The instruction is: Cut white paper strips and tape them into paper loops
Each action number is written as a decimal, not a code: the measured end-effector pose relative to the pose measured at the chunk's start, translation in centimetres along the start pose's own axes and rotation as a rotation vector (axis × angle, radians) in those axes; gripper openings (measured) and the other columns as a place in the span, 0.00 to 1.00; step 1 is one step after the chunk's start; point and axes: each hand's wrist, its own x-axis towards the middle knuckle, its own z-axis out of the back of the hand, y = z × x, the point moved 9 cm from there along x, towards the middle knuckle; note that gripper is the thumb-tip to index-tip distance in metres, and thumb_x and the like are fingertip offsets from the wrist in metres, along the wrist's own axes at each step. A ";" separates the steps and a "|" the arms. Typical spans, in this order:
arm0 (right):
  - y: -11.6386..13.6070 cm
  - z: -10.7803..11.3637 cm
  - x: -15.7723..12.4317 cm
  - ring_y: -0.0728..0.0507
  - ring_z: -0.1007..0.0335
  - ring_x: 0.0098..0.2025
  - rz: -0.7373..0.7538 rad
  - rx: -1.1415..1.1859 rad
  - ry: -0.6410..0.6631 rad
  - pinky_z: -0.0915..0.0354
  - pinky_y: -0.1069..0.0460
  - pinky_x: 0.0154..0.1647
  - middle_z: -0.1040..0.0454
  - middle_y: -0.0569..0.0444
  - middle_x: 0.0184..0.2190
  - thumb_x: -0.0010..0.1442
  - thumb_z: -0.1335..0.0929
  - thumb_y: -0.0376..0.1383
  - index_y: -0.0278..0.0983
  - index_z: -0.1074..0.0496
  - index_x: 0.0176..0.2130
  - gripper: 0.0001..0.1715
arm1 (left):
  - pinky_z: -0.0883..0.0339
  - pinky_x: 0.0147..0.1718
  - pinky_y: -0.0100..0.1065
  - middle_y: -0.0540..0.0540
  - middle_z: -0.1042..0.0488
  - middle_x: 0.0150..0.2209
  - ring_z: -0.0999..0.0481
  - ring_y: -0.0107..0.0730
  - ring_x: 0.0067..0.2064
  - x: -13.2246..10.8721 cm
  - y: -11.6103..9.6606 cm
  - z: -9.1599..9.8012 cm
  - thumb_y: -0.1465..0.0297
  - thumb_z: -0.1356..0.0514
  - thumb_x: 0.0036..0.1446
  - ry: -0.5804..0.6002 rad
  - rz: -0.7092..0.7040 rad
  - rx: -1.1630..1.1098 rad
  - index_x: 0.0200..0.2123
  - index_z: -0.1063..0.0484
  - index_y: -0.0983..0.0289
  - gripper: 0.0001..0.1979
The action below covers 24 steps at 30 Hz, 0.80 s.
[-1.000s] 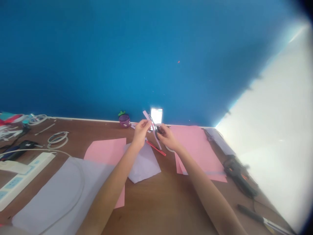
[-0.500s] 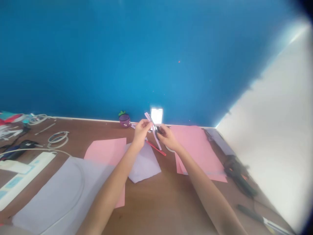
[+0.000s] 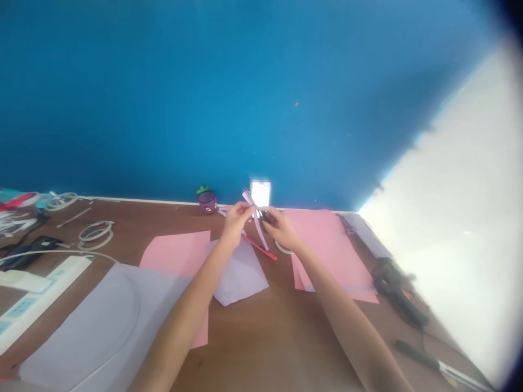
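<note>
Near the middle of the desk, my left hand [image 3: 238, 220] pinches a narrow lilac paper strip [image 3: 260, 233] that hangs down and slants right. Black-handled scissors [image 3: 266, 220] are in my right hand [image 3: 281, 227], fingers closed round the handles; the blades point up and left along the strip. Below the hands lie a red pen [image 3: 260, 247] and a lilac sheet [image 3: 241, 275]. A white ring [image 3: 283, 249], partly hidden, is beside my right wrist.
Pink sheets [image 3: 327, 245] lie right, another pink sheet [image 3: 175, 253] and a large lilac sheet [image 3: 93, 326] left. A purple pot [image 3: 207, 202] and bright screen [image 3: 261, 193] stand by the wall. Left: power strip [image 3: 41, 296]; right: glue gun [image 3: 398, 294], cutter [image 3: 441, 366].
The strip's lower part has bent slightly, and its upper end looks split or doubled near the blades. Both hands stay almost in place.
</note>
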 end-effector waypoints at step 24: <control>-0.7 2.5 0.2 0.48 0.37 0.29 -0.093 0.124 -0.210 0.39 0.52 0.31 0.33 0.57 0.28 0.57 0.35 0.38 0.39 0.31 0.49 0.19 | 0.36 0.35 0.30 0.51 0.27 0.30 0.29 0.27 0.32 -0.2 -0.2 -0.3 0.62 0.35 0.51 0.030 -0.011 0.134 0.33 0.28 0.63 0.11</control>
